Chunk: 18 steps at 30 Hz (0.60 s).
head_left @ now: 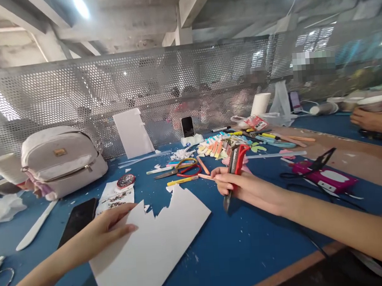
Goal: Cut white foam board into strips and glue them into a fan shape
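My left hand [113, 227] grips the left edge of a white foam board [158, 248], thumb on top and fingers at its edge. The board's far side is cut out in a jagged notch. To the right of the board, my right hand [242, 187] is closed around a red utility knife [235, 162], its blade pointing down over the blue table and apart from the board. Beyond the hands lie scissors [170, 173] with red and yellow handles and a yellow marker [182, 180].
A white backpack [62, 161] stands at the left, with a black phone [77, 219] before it. A pile of coloured paper pieces [215, 145] lies at the back. A magenta device [324, 176] with cables sits at the right. Another person's hand [374, 121] holds a bowl farther right.
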Motion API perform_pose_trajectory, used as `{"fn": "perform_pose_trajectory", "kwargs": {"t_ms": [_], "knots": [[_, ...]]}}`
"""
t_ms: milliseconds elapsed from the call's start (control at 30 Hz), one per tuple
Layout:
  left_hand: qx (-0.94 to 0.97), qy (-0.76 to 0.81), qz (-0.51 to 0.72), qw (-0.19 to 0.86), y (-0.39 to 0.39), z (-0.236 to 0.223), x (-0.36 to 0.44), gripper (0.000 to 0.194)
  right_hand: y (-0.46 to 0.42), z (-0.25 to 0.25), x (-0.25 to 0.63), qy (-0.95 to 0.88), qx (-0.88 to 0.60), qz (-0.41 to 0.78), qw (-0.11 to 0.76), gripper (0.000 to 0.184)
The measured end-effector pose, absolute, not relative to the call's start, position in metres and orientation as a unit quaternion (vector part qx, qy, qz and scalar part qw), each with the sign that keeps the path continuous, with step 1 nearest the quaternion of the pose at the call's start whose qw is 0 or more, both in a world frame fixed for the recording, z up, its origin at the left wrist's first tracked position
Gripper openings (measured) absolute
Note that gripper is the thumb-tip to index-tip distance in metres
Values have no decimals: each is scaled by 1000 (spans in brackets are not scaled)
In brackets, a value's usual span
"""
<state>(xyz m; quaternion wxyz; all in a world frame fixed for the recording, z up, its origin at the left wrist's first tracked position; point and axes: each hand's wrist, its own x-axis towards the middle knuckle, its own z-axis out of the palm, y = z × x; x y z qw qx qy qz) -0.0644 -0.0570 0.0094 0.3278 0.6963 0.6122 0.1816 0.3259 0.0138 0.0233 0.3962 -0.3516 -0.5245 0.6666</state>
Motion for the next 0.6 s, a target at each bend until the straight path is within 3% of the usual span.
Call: {"fn": "perform_pose_trajectory", "kwargs": {"t_ms": [167,600], "knots": [[710,627,149,285,-49,0,-62,70,10,26,327,-563,-344,620,425,36],[744,600,116,270,-42,-8,-45,57,15,25,321,-761,-353,429,335,51]]}}
